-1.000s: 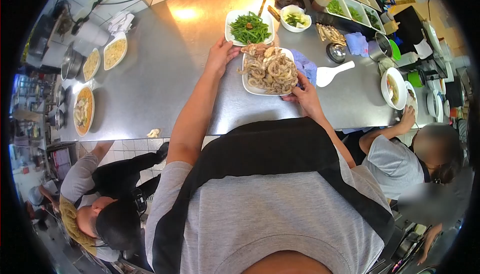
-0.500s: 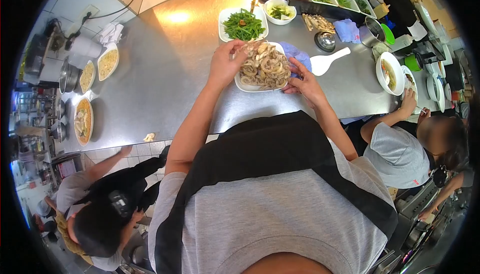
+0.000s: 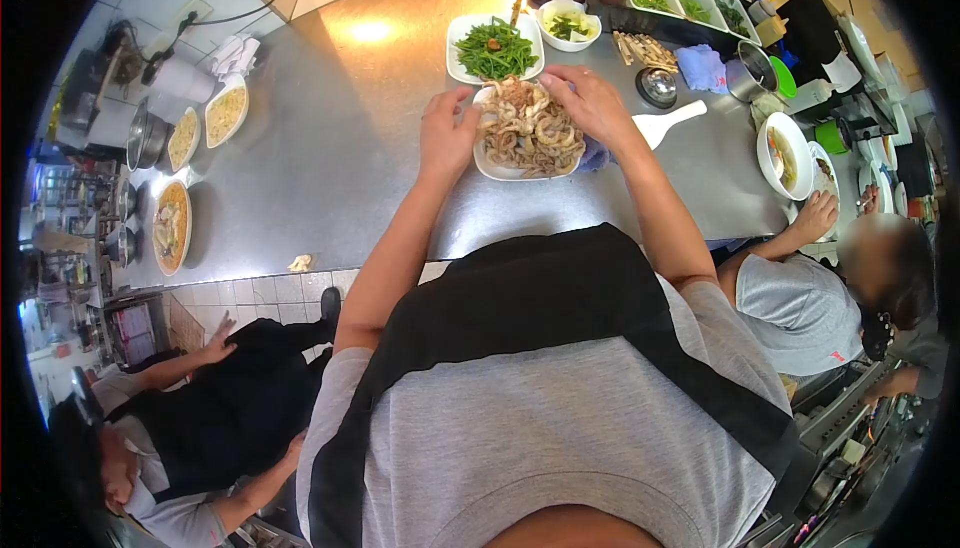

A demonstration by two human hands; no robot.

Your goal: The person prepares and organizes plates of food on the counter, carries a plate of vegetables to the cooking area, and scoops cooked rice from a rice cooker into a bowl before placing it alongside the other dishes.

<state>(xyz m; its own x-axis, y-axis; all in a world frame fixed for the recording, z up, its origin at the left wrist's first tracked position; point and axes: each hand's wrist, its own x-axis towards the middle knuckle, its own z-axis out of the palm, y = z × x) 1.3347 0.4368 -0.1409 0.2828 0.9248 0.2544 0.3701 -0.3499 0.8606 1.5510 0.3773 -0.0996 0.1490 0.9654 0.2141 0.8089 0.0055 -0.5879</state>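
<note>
A heaped pile of greyish-brown curled strips [image 3: 530, 138], with pinkish shreds on top, fills a white square dish [image 3: 493, 170]. At the dish's left edge is my left hand [image 3: 450, 130], its fingers loosely bent and apart; whether they touch the rim is unclear. My right hand [image 3: 592, 108] reaches over the dish's far right corner, thumb and fingers spread beside the pile. Part of a blue cloth [image 3: 594, 157] shows beneath my right wrist. Just beyond the dish sits a white plate of green vegetables [image 3: 495, 50].
A white rice paddle [image 3: 668, 122] and a metal bell [image 3: 656, 88] lie to the right. Several filled dishes, including an oval one [image 3: 172, 228], line the counter's left side. Co-workers stand at lower left [image 3: 215, 413] and right [image 3: 800, 298], the latter's hand near a white bowl [image 3: 783, 156].
My left hand has gone from above the pile to the dish's left side. My right hand has moved from the right rim to the far right corner. The left co-worker has shifted position.
</note>
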